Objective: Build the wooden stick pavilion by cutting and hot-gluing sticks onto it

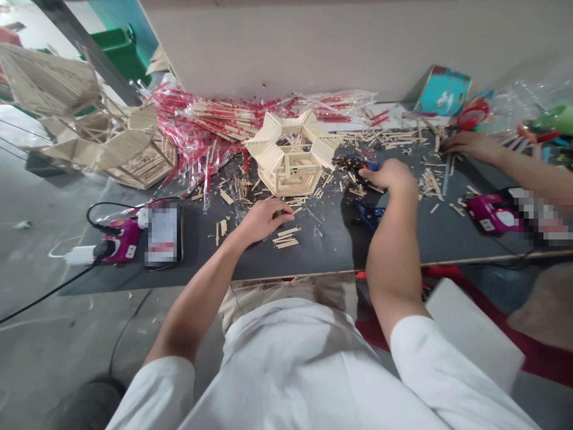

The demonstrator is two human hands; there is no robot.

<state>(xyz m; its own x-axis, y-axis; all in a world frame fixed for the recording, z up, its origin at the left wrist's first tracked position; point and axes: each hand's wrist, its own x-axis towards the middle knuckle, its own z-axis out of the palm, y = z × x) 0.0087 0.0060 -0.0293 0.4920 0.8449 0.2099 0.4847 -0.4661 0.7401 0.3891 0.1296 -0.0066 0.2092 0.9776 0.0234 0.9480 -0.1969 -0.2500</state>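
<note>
The fingers (284, 210) of my left hand (262, 220) are bending over the dark counter (326, 251), a little apart, with their tips lying close to a small loose stick (299, 210); I cannot tell if they are pinching it. My right hand (396, 178) is curling its fingers at a blue-handled tool (372, 163), but I cannot tell how tightly they are closing. The star-shaped stick model (295, 158) is sitting just past my left hand, between my two hands. Some short sticks (286, 240) are lying nearer me. Farther out, red-and-clear wrappers (224, 119) are lying behind the model, a phone (163, 233) is lying on my left beside a purple plug box (120, 240), and another person's hand (472, 145) is resting off to my right.
</note>
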